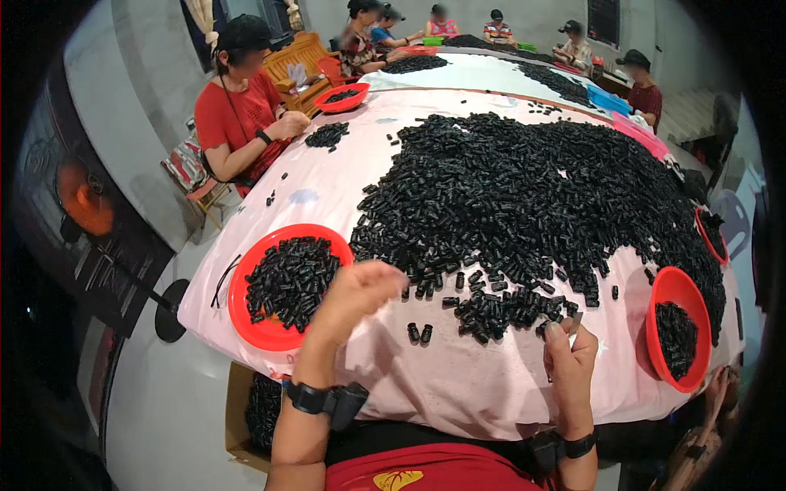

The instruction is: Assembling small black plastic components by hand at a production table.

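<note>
My left hand (358,292) is raised beside a red basin (235,307) heaped with small black plastic parts. Its fingers are curled together and a little blurred; what they hold, if anything, is hidden. At the front of the table, my right hand (571,364) pinches a thin, flat metal blade (576,322) between thumb and fingers. A black part shows right by its thumb tip. Just beyond both hands lies a loose cluster of black plastic parts (491,315), at the near edge of a large pile (508,180). Two parts (419,333) stand apart from the cluster.
Another red basin (679,282) with black parts tilts at the right. A cardboard box (239,409) of parts stands below the table's left edge. Across the pink cloth (393,385), several people sit working; one in a red shirt (233,123) is at the left. A floor fan (86,204) stands further left.
</note>
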Demonstrator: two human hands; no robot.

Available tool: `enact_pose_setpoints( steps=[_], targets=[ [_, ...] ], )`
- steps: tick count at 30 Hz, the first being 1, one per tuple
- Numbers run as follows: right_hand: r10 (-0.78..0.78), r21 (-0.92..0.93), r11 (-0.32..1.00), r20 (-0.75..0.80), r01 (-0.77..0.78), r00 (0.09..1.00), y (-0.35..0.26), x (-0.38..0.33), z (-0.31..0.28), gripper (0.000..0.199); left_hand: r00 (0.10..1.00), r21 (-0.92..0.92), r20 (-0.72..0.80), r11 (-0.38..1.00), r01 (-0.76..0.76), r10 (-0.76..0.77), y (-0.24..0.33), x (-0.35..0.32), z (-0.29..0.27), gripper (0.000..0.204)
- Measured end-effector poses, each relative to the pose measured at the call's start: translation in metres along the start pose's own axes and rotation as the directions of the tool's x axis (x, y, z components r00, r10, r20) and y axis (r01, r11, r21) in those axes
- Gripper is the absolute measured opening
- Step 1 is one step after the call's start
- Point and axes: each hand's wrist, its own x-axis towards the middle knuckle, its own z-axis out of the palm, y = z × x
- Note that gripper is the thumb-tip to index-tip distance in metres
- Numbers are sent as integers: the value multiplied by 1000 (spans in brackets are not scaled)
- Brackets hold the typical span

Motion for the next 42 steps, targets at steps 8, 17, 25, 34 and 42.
enact_pose_setpoints(
  steps=[8,17,25,34,42],
  targets=[
    [-32,10,999,84,32,996,-3,-1,1,22,977,684,187,701,-201,98,-30,-4,42,23],
    [-102,-145,980,231,137,968,-4,-5,13,14,981,509,146,841,-183,126,-33,4,51,16],
    [-102,-243,956,255,166,962,-3,-9,17,14,842,-430,533,883,186,82,-11,-7,83,24],
    [-142,-309,925,264,223,954,-16,-10,16,15,831,-428,540,893,140,129,-6,-15,101,24],
    [-161,-398,885,221,240,962,-10,-9,15,15,837,-455,523,883,114,162,-20,-9,99,17]
  ],
)
